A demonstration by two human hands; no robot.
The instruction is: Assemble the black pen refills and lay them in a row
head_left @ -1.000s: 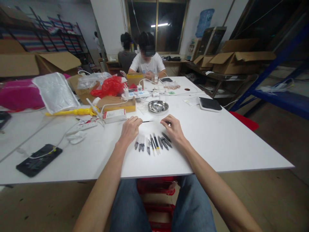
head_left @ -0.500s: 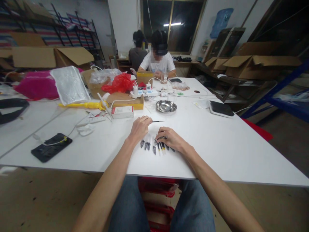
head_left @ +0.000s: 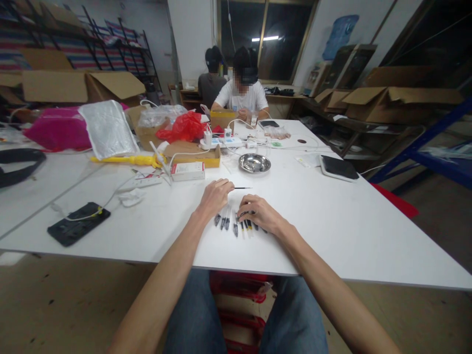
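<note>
My left hand (head_left: pixel 215 195) rests on the white table (head_left: pixel 332 231) and pinches a thin black brush-like stick (head_left: pixel 241 188) whose tip points right. My right hand (head_left: pixel 258 213) lies fingers-down on a row of several small black pen-like pieces (head_left: pixel 230 223), covering the right part of the row. The two hands are a few centimetres apart. Whether the right hand's fingers grip one of the pieces is hidden.
A steel bowl (head_left: pixel 254 162) sits beyond my hands, a small white box (head_left: pixel 188 171) and a power strip (head_left: pixel 221 142) to its left. A black phone (head_left: pixel 78 223) lies at the left, a black tablet (head_left: pixel 338 167) at the right. A person in white (head_left: pixel 243 96) sits at the far end.
My right hand came down from beside the stick's tip onto the row of black pieces. The left hand kept hold of the stick. The camera view shifted slightly.
</note>
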